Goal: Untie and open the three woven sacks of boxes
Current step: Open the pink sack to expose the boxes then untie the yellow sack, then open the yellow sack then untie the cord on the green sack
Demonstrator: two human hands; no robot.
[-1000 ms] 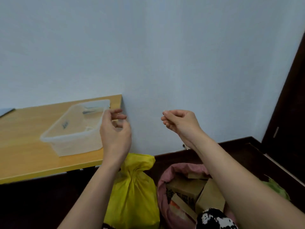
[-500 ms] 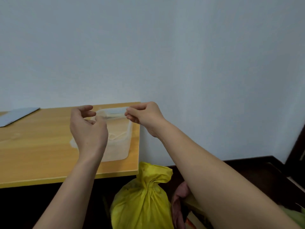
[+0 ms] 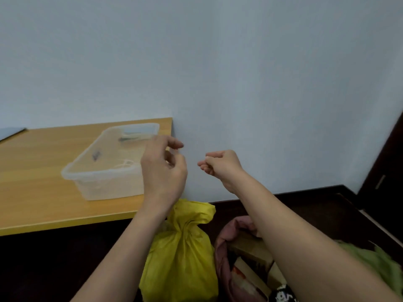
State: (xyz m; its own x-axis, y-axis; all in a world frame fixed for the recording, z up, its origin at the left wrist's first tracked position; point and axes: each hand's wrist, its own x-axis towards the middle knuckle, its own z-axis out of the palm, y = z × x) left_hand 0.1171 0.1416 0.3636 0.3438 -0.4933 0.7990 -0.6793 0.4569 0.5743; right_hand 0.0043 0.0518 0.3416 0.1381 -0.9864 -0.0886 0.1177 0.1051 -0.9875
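A yellow woven sack [image 3: 181, 253] stands on the dark floor below my hands, its neck still tied shut. To its right a pink sack [image 3: 221, 247] gapes open and shows brown cardboard boxes [image 3: 250, 247] inside. The edge of a green sack [image 3: 375, 262] shows at the far right, mostly hidden behind my right forearm. My left hand [image 3: 162, 171] is raised by the table's right end, fingers loosely curled and apart, holding nothing. My right hand [image 3: 220, 165] hovers in front of the wall with its fingers curled closed and nothing visible in it.
A wooden table [image 3: 39, 192] stands at the left against the pale wall. On it sits a clear plastic bin [image 3: 104, 177] with white cords [image 3: 126, 165] lying inside. A dark door frame [image 3: 388, 171] rises at the right.
My right hand was over the bin half a second ago and has drawn back to the right, in front of the wall. The view has swung back to the right and down, showing the pink sack again.
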